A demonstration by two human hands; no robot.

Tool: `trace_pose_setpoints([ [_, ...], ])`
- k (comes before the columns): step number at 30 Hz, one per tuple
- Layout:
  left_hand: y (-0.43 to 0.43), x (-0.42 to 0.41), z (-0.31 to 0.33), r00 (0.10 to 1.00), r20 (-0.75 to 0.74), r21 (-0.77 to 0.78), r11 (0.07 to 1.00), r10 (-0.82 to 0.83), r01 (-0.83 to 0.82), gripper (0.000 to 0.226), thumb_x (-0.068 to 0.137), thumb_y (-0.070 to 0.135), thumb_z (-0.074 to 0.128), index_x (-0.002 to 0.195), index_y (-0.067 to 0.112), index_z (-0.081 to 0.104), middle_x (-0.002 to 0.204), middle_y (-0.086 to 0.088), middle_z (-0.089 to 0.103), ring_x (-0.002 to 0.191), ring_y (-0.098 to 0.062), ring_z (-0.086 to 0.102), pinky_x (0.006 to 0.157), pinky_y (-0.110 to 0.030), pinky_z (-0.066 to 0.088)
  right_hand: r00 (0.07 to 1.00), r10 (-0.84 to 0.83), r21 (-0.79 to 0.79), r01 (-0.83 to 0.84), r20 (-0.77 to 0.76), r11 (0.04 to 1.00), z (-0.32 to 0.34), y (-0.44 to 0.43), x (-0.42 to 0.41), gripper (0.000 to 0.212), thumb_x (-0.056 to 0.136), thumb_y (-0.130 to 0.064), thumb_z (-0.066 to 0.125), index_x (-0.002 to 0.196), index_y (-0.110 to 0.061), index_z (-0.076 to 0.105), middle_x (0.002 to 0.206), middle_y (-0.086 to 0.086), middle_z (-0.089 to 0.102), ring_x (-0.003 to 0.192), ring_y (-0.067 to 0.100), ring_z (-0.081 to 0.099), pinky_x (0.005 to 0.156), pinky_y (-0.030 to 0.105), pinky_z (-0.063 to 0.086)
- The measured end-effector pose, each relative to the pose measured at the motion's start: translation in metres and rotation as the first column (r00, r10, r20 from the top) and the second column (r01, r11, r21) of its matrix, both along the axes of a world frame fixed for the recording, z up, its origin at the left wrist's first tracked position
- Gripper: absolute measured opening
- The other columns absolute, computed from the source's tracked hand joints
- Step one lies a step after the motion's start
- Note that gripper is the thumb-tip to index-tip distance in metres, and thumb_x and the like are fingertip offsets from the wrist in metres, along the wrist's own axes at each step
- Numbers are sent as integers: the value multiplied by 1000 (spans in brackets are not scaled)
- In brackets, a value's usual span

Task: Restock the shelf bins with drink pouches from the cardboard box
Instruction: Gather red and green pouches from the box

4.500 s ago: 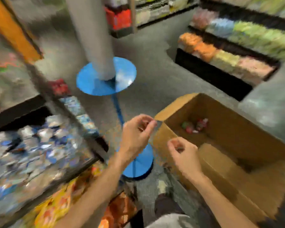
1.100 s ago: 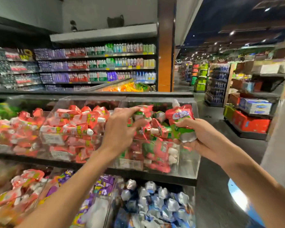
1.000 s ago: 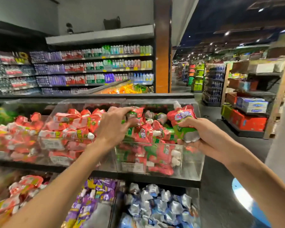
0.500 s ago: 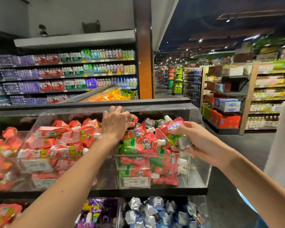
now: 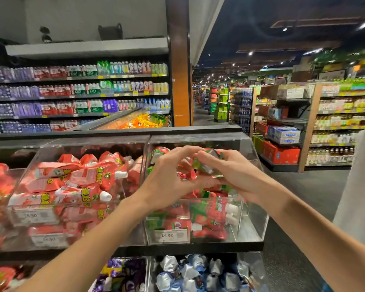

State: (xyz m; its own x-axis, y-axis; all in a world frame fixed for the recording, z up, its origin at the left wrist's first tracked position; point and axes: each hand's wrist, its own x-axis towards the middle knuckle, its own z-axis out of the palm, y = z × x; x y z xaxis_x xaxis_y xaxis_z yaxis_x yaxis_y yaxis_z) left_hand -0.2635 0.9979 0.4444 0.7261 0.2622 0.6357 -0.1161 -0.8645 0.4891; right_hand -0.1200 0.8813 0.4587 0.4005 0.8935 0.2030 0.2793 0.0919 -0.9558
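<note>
Several clear plastic bins line the upper shelf. The left clear bin (image 5: 89, 142) is heaped with pink-red spouted drink pouches (image 5: 82, 180). Just right of it, both hands meet over the right clear bin (image 5: 253, 207). The left hand (image 5: 169, 180) arches curled fingers over a red-and-green foil drink pouch (image 5: 208, 165); I cannot tell whether they pinch it or only touch it. The right hand (image 5: 236, 173) is wrapped round that pouch from the right, holding it above the heap of matching red-and-green pouches (image 5: 211, 211) in the bin.

The step in hand looks like the placing: the pouch is over its bin but not yet let go. The next move calls for lowering it onto the heap, probably toward the near right corner where the bin looks emptier, then freeing both hands without nudging the other pouches out.

The cardboard box is out of view, so the stock left cannot be judged. The hands cover most of the held pouch, and its spout does not show. The white price label (image 5: 168, 236) on the right bin is readable; the left bin's is blurred. On the lower shelf, purple pouches (image 5: 118, 272) and silver-blue pouches (image 5: 198, 272) are cut off by the bottom edge.
</note>
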Motion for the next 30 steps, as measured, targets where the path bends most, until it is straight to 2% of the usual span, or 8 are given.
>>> trace_pose_setpoints([
  [3,9,5,-3,981,105,-30,986,165,-163,43,76,47,79,111,25,70,106,13,71,94,-2,66,85,-36,57,993,-80,50,76,90,996,-5,20,-4,41,87,-45,70,106,-8,70,89,12,73,75,13,66,65,29,57],
  [6,15,11,-1,969,115,-30,976,217,-215,36,76,40,80,108,27,73,107,10,71,97,-5,66,90,-36,55,979,-142,74,132,147,988,-3,32,3,48,83,-55,70,96,-9,72,68,2,61,59,11,53,52,21,42],
  [10,22,19,2,967,48,-28,968,252,-251,34,81,28,81,113,25,72,110,8,72,101,-7,65,92,-32,54,900,-268,103,247,344,963,-9,37,16,63,78,-72,62,86,-11,74,56,-2,56,52,11,45,55,26,38],
  [13,35,31,-1,946,15,52,945,323,-323,37,85,15,78,121,19,71,116,3,71,106,-13,65,96,-31,52,865,-318,117,296,389,948,-12,39,28,46,85,-61,64,79,-17,76,56,-8,62,49,0,50,55,18,39],
  [16,43,47,-3,904,32,132,895,426,-426,37,85,11,77,121,14,68,115,-3,68,102,-19,65,91,-34,53,812,-368,134,346,453,929,-13,49,40,27,91,-41,65,89,-17,79,72,-11,68,67,-1,60,65,20,45],
  [21,42,65,-1,846,58,184,827,530,-531,13,86,15,76,91,9,66,89,-7,71,82,-22,66,75,-36,54,607,-488,196,483,628,853,-23,70,46,36,97,-43,55,91,-16,78,83,5,75,77,25,68,74,37,56],
  [26,48,67,2,739,-77,271,727,669,-631,11,92,16,66,99,11,73,102,-12,74,98,-31,68,84,-40,54,536,-448,135,523,716,842,-24,78,42,43,95,-51,57,97,-11,75,92,9,73,86,31,68,73,38,55],
  [30,46,63,8,726,-190,308,742,661,-595,22,98,26,59,107,13,74,110,-11,73,105,-31,65,89,-43,53,543,-429,104,528,722,843,-21,79,44,41,97,-46,56,98,-9,73,98,13,71,93,34,66,75,37,51],
])
